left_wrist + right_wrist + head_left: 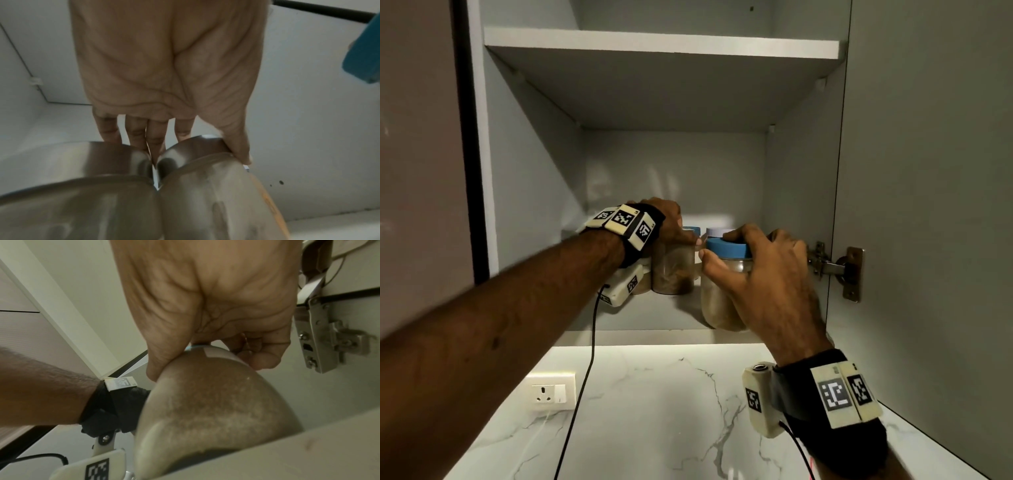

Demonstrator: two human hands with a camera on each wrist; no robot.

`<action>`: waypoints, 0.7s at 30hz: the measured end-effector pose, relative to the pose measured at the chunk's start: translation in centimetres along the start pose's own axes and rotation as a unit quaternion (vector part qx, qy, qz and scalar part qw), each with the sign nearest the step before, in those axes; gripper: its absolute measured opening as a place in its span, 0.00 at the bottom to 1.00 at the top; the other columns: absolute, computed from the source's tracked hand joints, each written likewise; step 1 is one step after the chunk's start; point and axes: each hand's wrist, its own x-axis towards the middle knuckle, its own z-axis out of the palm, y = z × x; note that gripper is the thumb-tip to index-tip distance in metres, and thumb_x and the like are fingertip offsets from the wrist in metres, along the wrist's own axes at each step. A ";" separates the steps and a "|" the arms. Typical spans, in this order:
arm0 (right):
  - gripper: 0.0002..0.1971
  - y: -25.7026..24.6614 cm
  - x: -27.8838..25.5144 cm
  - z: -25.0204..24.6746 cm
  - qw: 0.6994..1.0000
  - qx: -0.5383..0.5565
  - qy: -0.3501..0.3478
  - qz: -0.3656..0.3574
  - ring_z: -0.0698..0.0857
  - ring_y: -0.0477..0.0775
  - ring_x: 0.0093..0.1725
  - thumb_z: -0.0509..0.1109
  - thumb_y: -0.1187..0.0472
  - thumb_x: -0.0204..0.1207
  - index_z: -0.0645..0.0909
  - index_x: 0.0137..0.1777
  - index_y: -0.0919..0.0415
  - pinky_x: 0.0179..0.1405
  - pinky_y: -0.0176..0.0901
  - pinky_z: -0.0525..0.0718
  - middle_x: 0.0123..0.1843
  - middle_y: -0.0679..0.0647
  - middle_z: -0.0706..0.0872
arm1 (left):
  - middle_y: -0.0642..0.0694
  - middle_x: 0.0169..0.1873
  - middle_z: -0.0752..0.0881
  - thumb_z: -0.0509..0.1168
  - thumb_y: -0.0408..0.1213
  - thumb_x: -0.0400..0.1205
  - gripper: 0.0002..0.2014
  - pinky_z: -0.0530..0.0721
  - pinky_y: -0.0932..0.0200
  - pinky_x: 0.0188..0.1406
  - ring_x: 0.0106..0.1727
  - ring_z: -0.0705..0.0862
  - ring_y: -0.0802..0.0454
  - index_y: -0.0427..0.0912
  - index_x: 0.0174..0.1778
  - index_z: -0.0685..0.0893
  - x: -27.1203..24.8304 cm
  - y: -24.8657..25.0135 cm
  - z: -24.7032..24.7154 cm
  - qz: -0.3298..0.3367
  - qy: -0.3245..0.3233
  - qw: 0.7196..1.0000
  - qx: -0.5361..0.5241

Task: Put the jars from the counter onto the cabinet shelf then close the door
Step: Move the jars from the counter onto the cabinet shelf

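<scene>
On the lower cabinet shelf (671,315), my left hand (681,233) reaches in from above over two clear jars of brown contents. In the left wrist view its thumb presses the side of the right jar (205,186), its fingers reach down behind the tops of that jar and the left one (82,194), and the middle finger lies between them. My right hand (717,245) grips the blue lid (726,250) of another jar (719,308) at the shelf's front right edge. The right wrist view shows that jar (216,402) just behind the shelf lip (287,451). Whether its base rests on the shelf is hidden.
Behind the held jars show a blue lid (692,230) and a pale lid (719,231). The cabinet door (928,205) stands open on the right, on its hinge (835,267). An upper shelf (661,48) is bare. Below lies a marble surface (654,411) with a wall socket (553,394).
</scene>
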 end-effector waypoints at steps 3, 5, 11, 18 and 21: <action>0.34 0.0 0.0 0.0 1.000 0.003 -0.001 -0.001 0.71 0.61 0.73 0.69 0.25 0.75 0.77 0.77 0.40 0.65 0.53 0.76 0.71 0.58 0.76 | 0.43 0.67 0.84 0.69 0.68 0.77 0.33 0.78 0.51 0.59 0.66 0.83 0.41 0.48 0.70 0.80 -0.3 -0.2 0.1 0.002 -0.004 1.000 -0.003; 0.34 0.0 0.0 0.0 1.000 0.004 0.002 -0.003 0.71 0.62 0.73 0.69 0.26 0.75 0.77 0.77 0.41 0.64 0.53 0.75 0.70 0.58 0.77 | 0.43 0.68 0.84 0.68 0.67 0.79 0.32 0.75 0.49 0.62 0.68 0.82 0.40 0.48 0.71 0.80 -0.7 0.1 0.2 0.000 0.009 1.000 0.011; 0.34 0.2 0.1 0.1 1.000 0.004 0.009 -0.009 0.72 0.63 0.72 0.68 0.25 0.75 0.78 0.76 0.42 0.61 0.52 0.74 0.70 0.59 0.78 | 0.44 0.73 0.82 0.63 0.71 0.80 0.35 0.74 0.39 0.76 0.73 0.79 0.41 0.51 0.76 0.77 -4.1 0.8 -0.8 0.051 0.075 0.996 -0.005; 0.33 0.1 -0.2 -0.1 1.000 -0.002 0.015 -0.011 0.71 0.63 0.73 0.68 0.25 0.75 0.79 0.75 0.41 0.58 0.50 0.70 0.70 0.59 0.79 | 0.58 0.60 0.89 0.61 0.71 0.81 0.26 0.84 0.53 0.62 0.60 0.86 0.57 0.57 0.63 0.87 -17.2 -2.3 -0.8 0.144 0.189 0.954 -0.180; 0.32 0.1 0.2 -0.5 1.000 -0.011 0.003 -0.015 0.75 0.62 0.72 0.69 0.24 0.74 0.80 0.74 0.39 0.63 0.53 0.76 0.69 0.56 0.83 | 0.62 0.60 0.89 0.54 0.77 0.78 0.31 0.82 0.47 0.68 0.62 0.86 0.57 0.61 0.62 0.87 -20.7 -5.8 3.6 0.098 0.186 0.968 -0.140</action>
